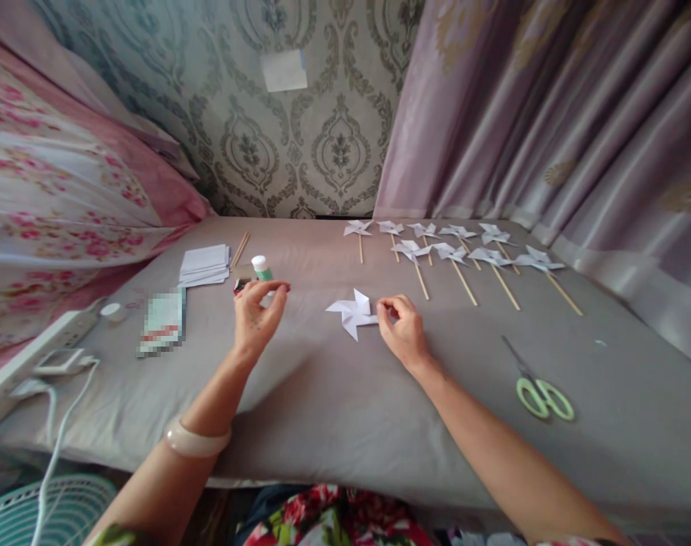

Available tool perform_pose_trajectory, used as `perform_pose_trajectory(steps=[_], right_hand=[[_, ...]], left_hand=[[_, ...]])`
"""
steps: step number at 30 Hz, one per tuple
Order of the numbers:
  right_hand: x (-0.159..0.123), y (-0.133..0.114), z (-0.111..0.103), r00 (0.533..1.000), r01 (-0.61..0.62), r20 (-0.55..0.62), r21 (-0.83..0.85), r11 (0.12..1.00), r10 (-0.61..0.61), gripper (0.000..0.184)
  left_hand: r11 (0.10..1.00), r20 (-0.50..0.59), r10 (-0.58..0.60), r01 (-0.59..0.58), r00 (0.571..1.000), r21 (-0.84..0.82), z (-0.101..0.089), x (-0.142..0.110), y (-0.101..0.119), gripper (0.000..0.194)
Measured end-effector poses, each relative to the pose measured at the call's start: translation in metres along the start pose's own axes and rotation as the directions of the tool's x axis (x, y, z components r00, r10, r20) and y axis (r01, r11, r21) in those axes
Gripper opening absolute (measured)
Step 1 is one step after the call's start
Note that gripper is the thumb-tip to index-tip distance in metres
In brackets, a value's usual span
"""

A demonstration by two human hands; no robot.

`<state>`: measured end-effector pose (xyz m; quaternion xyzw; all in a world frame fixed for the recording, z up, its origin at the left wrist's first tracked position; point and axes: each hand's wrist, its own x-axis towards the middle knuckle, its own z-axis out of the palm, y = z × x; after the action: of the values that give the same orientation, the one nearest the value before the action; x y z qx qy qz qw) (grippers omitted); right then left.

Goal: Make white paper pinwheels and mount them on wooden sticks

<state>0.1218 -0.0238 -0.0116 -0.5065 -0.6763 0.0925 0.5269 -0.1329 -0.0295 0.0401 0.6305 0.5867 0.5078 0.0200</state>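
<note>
A white paper pinwheel [353,312] without a stick lies flat in the middle of the table. Right beside it is my right hand [402,326], thumb and fingertips pinched together at the edge of one blade. Whatever is in that pinch is too small to make out. My left hand [257,315] hovers to the left, its thumb and forefinger tips brought together; anything between them cannot be seen. Just behind this hand stand a small white-capped bottle with a green label [261,267] and a small dark box [242,285], partly covered by the fingers.
Several finished pinwheels on sticks [462,254] lie at the back right. Green-handled scissors [541,390] rest at the right. Stacked white paper [204,265], loose sticks [240,250], a pale packet [161,322], a white round lid [113,312] and a power strip [43,364] occupy the left.
</note>
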Motion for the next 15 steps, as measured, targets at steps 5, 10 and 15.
perform_pose_trajectory(steps=[5, 10, 15], right_hand=[[-0.009, -0.010, -0.007, 0.997, -0.032, 0.061, -0.090, 0.995, 0.038, 0.040], [-0.012, -0.014, -0.007, 0.990, -0.061, 0.116, -0.162, 0.985, 0.080, 0.041], [-0.012, -0.010, -0.007, 0.986, -0.094, 0.120, -0.184, 0.978, 0.118, 0.044]], left_hand=[[0.970, -0.126, -0.190, 0.206, 0.974, 0.132, -0.045, 0.010, -0.042, 0.022], [0.938, -0.171, -0.270, 0.298, 0.948, 0.175, -0.069, 0.028, -0.071, 0.026], [0.897, -0.053, -0.330, 0.331, 0.942, 0.294, -0.076, 0.047, -0.085, 0.029]])
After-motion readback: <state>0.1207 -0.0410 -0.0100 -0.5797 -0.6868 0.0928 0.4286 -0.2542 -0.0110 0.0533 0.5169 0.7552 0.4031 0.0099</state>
